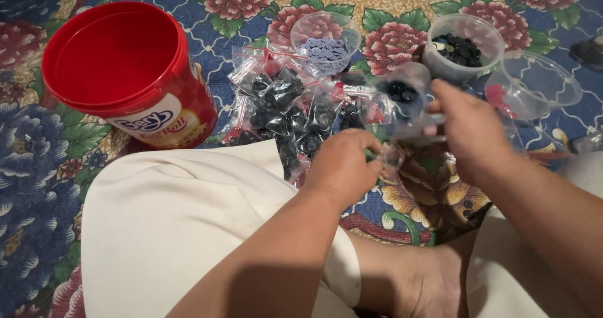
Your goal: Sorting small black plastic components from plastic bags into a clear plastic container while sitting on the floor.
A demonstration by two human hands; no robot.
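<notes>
Both my hands pinch one small clear plastic bag.
Left hand (342,164) and right hand (468,129) grip the crinkly bag (402,114); glossy filled bags (282,111) and a round red tub (125,73) lie left.

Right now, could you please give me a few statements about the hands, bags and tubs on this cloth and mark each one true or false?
1. The red bucket stands open, with no lid on it. True.
2. Both hands hold one small clear bag between them. True: the left hand and the right hand both grip it.
3. The pile of bags lies inside the red bucket. False: it lies on the cloth beside the bucket.
4. The tub at the far right holds white buttons. False: its buttons are dark.
5. The clear lid sits shut on that tub. False: it lies apart, beside it.
</notes>
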